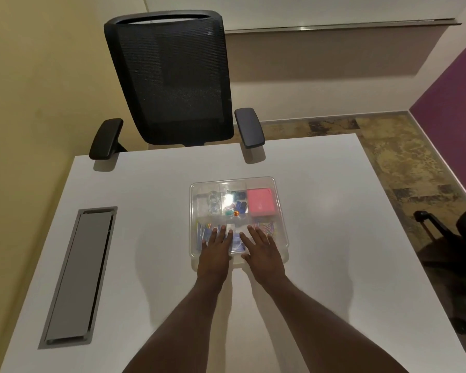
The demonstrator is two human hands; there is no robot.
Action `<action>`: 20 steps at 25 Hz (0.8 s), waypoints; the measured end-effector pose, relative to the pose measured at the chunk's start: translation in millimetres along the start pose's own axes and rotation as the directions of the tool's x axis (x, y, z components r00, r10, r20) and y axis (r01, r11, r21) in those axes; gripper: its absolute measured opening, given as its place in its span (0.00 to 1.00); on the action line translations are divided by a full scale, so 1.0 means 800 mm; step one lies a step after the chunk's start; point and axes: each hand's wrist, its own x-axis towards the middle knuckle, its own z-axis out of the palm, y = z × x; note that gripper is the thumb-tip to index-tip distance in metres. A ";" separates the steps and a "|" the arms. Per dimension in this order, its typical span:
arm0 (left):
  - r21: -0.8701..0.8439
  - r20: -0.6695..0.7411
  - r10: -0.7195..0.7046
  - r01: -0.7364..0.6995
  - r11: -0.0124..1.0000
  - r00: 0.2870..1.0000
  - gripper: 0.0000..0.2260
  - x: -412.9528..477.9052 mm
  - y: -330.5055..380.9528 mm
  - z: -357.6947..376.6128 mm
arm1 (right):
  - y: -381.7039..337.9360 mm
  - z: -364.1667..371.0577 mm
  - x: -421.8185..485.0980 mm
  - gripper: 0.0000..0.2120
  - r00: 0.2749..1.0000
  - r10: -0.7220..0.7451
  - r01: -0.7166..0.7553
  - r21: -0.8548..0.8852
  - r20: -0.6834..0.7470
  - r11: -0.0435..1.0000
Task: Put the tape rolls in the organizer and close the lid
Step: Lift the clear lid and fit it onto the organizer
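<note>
A clear plastic organizer [276, 200] sits in the middle of the white desk with its transparent lid down over the compartments. Clear tape rolls [214, 202] show through the lid in the far left compartment. My left hand [216, 247] lies flat, fingers spread, on the near left part of the lid. My right hand [261, 247] lies flat beside it on the near right part. Neither hand holds anything. A pink pad [260, 201] fills the far right compartment, and small coloured items lie in the middle ones.
A black mesh office chair [172, 82] stands at the desk's far edge. A grey cable hatch [78, 275] is set into the white desk [334, 265] on the left. Another dark chair [463, 238] stands off the right edge.
</note>
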 end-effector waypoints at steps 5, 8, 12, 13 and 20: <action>-0.027 -0.051 0.003 -0.004 1.000 0.999 0.32 0.036 -0.004 -0.006 | 0.011 -0.004 0.033 0.34 1.000 -0.003 0.003 0.023 0.009 1.000; -0.026 -0.076 0.015 -0.017 1.000 0.997 0.32 0.043 -0.005 -0.005 | 0.016 -0.007 0.041 0.34 1.000 -0.022 0.021 0.026 0.006 0.999; 0.008 -0.063 0.022 -0.022 1.000 0.998 0.32 0.041 -0.005 0.000 | 0.016 -0.014 0.040 0.32 0.999 -0.021 0.020 0.014 0.024 1.000; 0.028 -0.063 0.030 -0.028 0.999 0.998 0.32 0.040 -0.004 0.001 | 0.014 -0.018 0.038 0.31 0.999 -0.023 0.022 0.008 0.045 1.000; 0.019 -0.115 0.027 -0.025 1.000 0.993 0.29 0.012 0.008 -0.003 | 0.002 -0.036 0.022 0.28 0.997 -0.080 0.081 -0.053 0.012 0.995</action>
